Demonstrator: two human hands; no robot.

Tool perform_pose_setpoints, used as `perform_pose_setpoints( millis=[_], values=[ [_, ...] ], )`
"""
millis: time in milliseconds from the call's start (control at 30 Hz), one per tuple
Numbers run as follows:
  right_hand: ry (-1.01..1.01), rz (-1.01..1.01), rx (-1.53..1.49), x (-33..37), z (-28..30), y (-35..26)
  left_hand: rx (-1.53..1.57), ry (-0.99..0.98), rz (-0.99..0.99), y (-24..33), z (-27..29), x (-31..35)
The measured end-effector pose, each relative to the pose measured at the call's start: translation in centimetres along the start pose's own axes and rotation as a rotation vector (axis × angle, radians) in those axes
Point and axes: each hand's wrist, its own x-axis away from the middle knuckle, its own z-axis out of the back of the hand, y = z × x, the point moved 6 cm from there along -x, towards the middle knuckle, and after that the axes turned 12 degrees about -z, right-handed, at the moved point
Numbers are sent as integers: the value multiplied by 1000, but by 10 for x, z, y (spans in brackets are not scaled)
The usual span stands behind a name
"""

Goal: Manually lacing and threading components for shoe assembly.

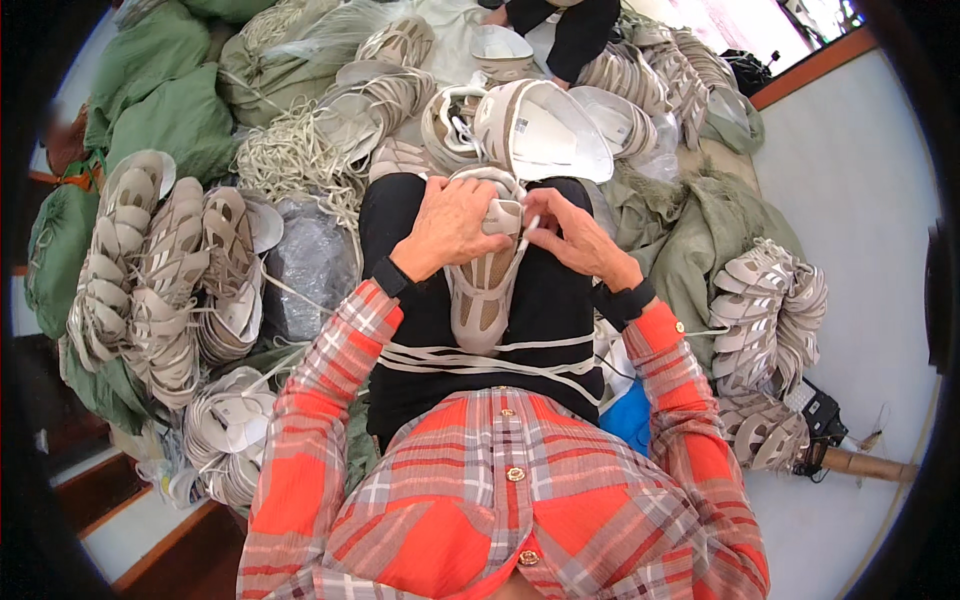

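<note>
A beige and tan shoe upper [478, 300] lies on my lap between my thighs, its toe toward me. My left hand [448, 225] is closed on the upper near its tongue and collar. On the other side, my right hand [578, 238] pinches a pale shoelace [522, 246] at the eyelet edge with thumb and fingers. Part of the lacing is hidden under my fingers. Several loose laces [470, 360] lie across my dark trousers. Just beyond my knees sit large shoe uppers [545, 130] with white linings.
Stacks of nested uppers [170, 285] stand at the left, with more uppers [765, 315] at the right. A tangled heap of laces [300, 155] and green sacks [165, 145] lie far left. Another person's dark-clothed limb [568, 40] shows at the top. A clear plastic bag [312, 260] is beside my left knee.
</note>
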Motion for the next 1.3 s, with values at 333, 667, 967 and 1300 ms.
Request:
perform_pose_setpoints(
  millis=[333, 667, 967, 1300],
  values=[
    [132, -34, 8, -22, -10, 4, 325, 72, 127, -5, -4, 2],
    [276, 155, 518, -49, -43, -12, 347, 30, 228, -45, 4, 41],
    [186, 197, 679, 43, -43, -31, 735, 221, 351, -39, 2, 63],
    [-135, -416, -252, 87, -27, -73, 1501, 16, 232, 98, 34, 54]
  ],
)
